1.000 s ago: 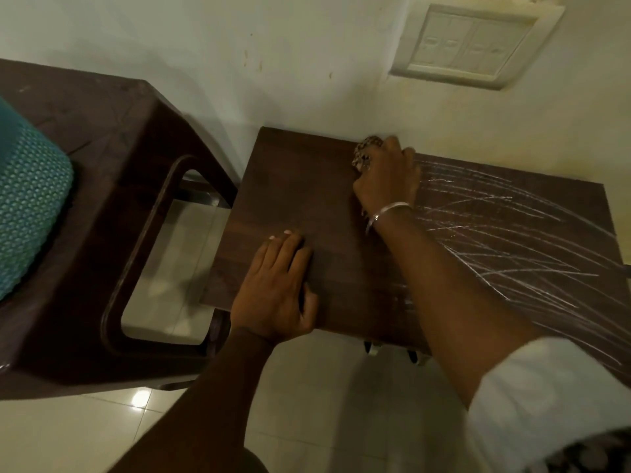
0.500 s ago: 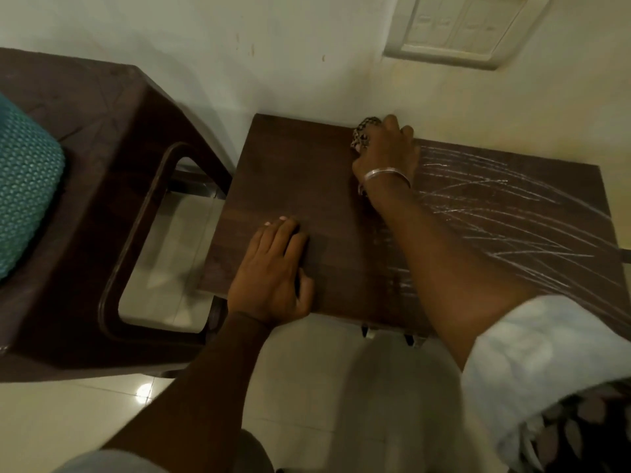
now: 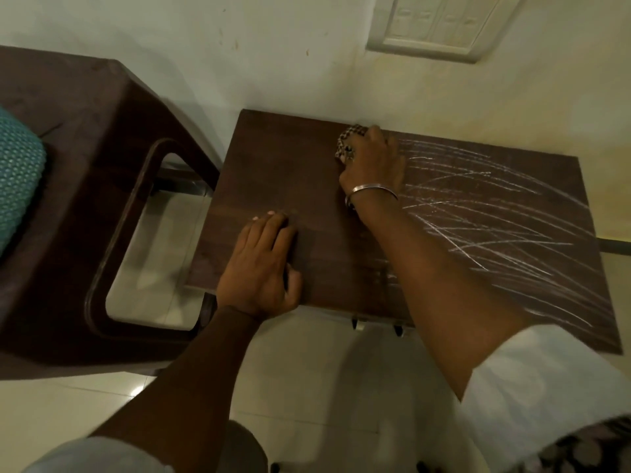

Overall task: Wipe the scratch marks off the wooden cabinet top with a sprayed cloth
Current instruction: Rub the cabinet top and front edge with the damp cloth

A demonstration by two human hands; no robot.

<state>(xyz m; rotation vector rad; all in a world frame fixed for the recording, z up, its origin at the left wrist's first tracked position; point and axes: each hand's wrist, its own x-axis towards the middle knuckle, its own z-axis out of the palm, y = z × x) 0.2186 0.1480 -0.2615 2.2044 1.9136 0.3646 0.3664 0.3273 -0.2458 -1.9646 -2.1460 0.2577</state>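
The dark wooden cabinet top [image 3: 293, 172] stands against the wall. White scratch marks [image 3: 495, 213] cover its right half; its left half shows none. My right hand [image 3: 374, 162], with a metal bangle at the wrist, grips a checked cloth [image 3: 348, 139] and presses it on the top near the back edge, at the left border of the marks. Most of the cloth is hidden under the hand. My left hand [image 3: 263, 268] lies flat with straight fingers on the front left part of the top.
A dark brown plastic chair [image 3: 85, 186] stands close to the cabinet's left side, with a teal cushion [image 3: 17, 179] on it. A switch plate [image 3: 444, 22] sits on the wall above. Light floor tiles [image 3: 307, 387] lie in front.
My right hand with the cloth stays near the back edge, shifting only slightly. My left hand keeps its place on the top. The camera view has shifted a little.
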